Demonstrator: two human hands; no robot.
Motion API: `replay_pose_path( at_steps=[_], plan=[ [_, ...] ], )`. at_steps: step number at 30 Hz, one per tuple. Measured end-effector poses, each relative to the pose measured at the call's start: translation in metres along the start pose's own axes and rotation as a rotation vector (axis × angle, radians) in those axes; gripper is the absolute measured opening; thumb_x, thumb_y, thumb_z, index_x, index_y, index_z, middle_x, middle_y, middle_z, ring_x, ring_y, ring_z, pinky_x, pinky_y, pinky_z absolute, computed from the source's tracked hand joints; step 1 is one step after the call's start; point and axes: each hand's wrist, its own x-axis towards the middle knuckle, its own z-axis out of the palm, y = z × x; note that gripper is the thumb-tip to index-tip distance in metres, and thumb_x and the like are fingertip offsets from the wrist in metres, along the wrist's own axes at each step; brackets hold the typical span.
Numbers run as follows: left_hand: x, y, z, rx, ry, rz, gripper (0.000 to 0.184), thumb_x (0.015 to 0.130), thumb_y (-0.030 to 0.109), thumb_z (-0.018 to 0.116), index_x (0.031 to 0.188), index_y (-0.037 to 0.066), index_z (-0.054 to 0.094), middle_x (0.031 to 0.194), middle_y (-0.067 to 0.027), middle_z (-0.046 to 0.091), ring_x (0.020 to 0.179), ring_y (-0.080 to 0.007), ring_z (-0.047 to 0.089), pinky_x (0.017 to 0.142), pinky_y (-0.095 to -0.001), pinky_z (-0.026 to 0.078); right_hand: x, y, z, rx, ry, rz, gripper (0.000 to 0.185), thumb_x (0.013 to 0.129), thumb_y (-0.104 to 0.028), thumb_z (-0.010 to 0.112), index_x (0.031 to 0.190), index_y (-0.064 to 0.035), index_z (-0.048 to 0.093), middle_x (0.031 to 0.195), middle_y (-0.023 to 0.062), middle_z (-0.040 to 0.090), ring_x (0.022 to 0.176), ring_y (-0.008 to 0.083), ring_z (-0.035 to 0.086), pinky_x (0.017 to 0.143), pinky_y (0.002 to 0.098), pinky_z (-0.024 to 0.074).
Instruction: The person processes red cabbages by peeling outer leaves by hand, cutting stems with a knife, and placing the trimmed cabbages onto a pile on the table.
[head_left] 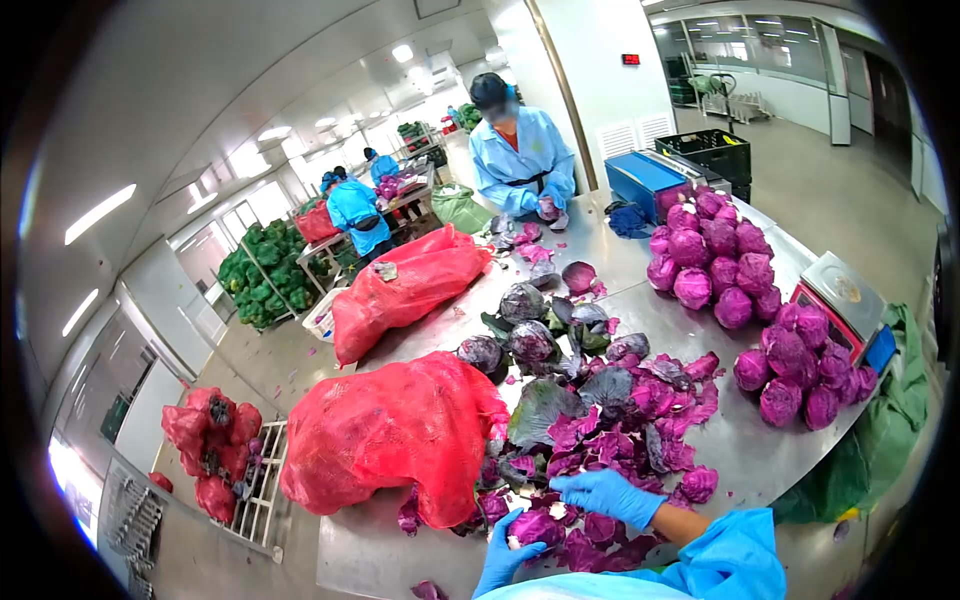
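My left hand [505,556], in a blue glove, cups a trimmed red cabbage [540,529] low on the metal table. Just above that cabbage is my right hand [606,496], also gloved in blue. Its fingers are drawn together and point left; whatever they may hold is hidden. Loose purple cabbage leaves [600,440] lie heaped beyond both hands, with more under my right wrist. Several untrimmed cabbages [530,342] with dark outer leaves sit farther back. To the left of the pile, a full red mesh sack [390,435] rests on the table.
Trimmed cabbages are stacked at the right [715,250], with another pile [795,365] beside a scale [840,290]. A second red sack [410,290] lies farther back. Across the table, a co-worker [520,150] handles a cabbage. A black crate [705,152] stands behind a blue box [640,182].
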Motion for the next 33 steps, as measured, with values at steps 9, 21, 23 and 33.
replay_pose_path(
  at_steps=[9,21,23,33],
  plan=[
    [0.007,-0.050,0.015,-0.104,0.028,-0.012,0.093,0.066,0.015,0.088,0.141,-0.001,0.036,0.135,-0.0169,0.046,0.122,-0.0244,0.050,0.105,-0.0374,0.041,-0.023,0.002,0.056,0.409,0.009,0.683,0.050,0.090,-0.031,0.069,0.132,-0.0096,0.056,0.080,0.0022,0.064,0.058,0.0089,0.057,0.051,0.0245,0.0466],
    [-0.011,0.012,-0.010,0.352,-0.119,-0.151,0.094,0.074,0.046,0.079,0.147,0.006,0.035,0.143,-0.0213,0.045,0.129,-0.0290,0.048,0.107,-0.0367,0.039,-0.031,-0.012,0.072,0.391,0.010,0.738,0.057,0.082,-0.034,0.078,0.126,-0.0040,0.059,0.084,0.0021,0.063,0.066,0.0080,0.056,0.054,0.0224,0.0460],
    [-0.011,0.005,-0.010,0.330,-0.100,-0.136,0.097,0.072,0.046,0.080,0.147,0.005,0.034,0.145,-0.0216,0.042,0.132,-0.0291,0.045,0.107,-0.0366,0.038,-0.034,-0.008,0.075,0.392,-0.025,0.733,0.056,0.083,-0.034,0.076,0.127,-0.0042,0.059,0.088,0.0038,0.065,0.068,0.0097,0.059,0.055,0.0242,0.0484],
    [-0.014,-0.012,-0.009,0.001,0.093,-0.209,0.099,0.064,0.032,0.090,0.144,0.004,0.039,0.136,-0.0152,0.049,0.121,-0.0236,0.052,0.103,-0.0356,0.044,-0.037,-0.006,0.075,0.344,-0.018,0.691,0.058,0.083,-0.036,0.075,0.128,-0.0039,0.058,0.094,0.0072,0.065,0.072,0.0106,0.060,0.058,0.0258,0.0506]
  ],
)
